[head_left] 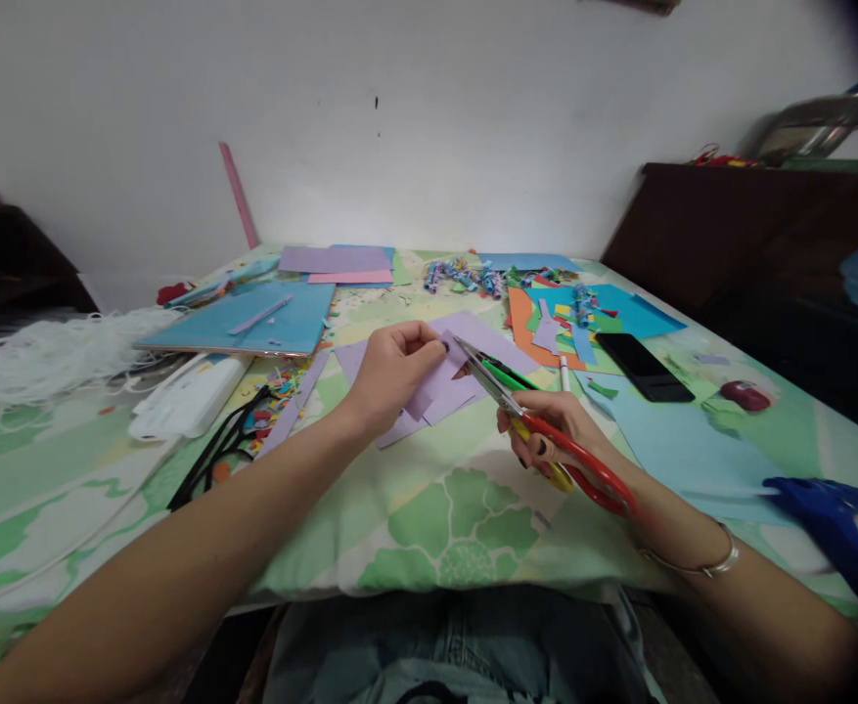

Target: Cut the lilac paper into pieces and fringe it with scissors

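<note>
My left hand [391, 372] pinches a small piece of lilac paper [439, 383] just above the table, fingers closed on its upper edge. My right hand [557, 430] grips red-and-yellow-handled scissors [546, 435], whose blades point up-left and meet the right edge of the lilac piece. More lilac sheets [476, 342] lie flat under and behind it. A green marker [509, 374] lies just behind the scissor blades.
A black phone [643, 367] lies right of the scissors. A blue glue gun [832, 523] sits at the near right edge. A blue sheet on a board [242, 321], white cord [47, 357], a white case [190, 396] and coloured paper scraps [567, 318] crowd the green cloth.
</note>
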`<state>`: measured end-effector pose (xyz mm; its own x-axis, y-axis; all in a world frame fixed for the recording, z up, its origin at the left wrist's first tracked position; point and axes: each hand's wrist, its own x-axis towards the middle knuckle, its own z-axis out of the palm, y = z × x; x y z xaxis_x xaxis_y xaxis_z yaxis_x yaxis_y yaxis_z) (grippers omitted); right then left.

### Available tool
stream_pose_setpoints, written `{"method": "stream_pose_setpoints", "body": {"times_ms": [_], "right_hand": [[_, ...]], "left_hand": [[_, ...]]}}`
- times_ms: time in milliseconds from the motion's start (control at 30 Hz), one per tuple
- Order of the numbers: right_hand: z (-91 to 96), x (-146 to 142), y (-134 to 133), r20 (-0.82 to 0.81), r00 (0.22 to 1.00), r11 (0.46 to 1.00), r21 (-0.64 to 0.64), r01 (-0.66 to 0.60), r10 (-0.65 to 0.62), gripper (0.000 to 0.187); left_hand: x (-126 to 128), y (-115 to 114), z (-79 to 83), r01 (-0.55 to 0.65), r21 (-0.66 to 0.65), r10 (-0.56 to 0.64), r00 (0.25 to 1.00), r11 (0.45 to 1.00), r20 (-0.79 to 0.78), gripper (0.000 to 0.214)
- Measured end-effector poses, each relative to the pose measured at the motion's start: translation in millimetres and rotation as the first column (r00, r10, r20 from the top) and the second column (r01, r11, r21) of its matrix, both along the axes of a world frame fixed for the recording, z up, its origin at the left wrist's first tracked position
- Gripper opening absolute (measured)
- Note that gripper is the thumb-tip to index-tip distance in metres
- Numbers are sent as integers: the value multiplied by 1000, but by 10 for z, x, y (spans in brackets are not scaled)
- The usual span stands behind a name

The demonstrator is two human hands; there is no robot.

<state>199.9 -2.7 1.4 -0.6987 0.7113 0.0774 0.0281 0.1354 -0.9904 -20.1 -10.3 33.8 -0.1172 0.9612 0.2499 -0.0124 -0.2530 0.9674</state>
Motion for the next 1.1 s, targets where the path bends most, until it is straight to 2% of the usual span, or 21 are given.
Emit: {"method": "stream_pose_setpoints", "body": {"times_ms": [233,467,667,833,1000,1100], "right_hand": [[20,-25,-21,-31,999,999,-33,26,-27,35],[22,-32,-33,-58,997,998,-29,50,-52,26],[29,-56,-66,-8,989,988,-39,150,-150,27],[49,-58,-73,62,982,983,-27,181,-179,34],[59,-42,-53,-20,998,998,-17,63,-63,48],[54,-33,-37,-13,1000,1000,-21,10,-10,55]], "left_hand": [[-1,-3,-9,-10,-7,10,999,1000,-40,8],[-5,12,-24,4,4,-4,1000,1000,-5,8],[-13,19,-28,-3,-4,3,1000,1000,2,7],[-23,29,-30,9,-4,-9,1000,1000,7,6],[-9,13,-16,2,-4,-2,1000,1000,1,7],[-4,5,-10,7,-2,-7,1000,1000,-7,8]]}}
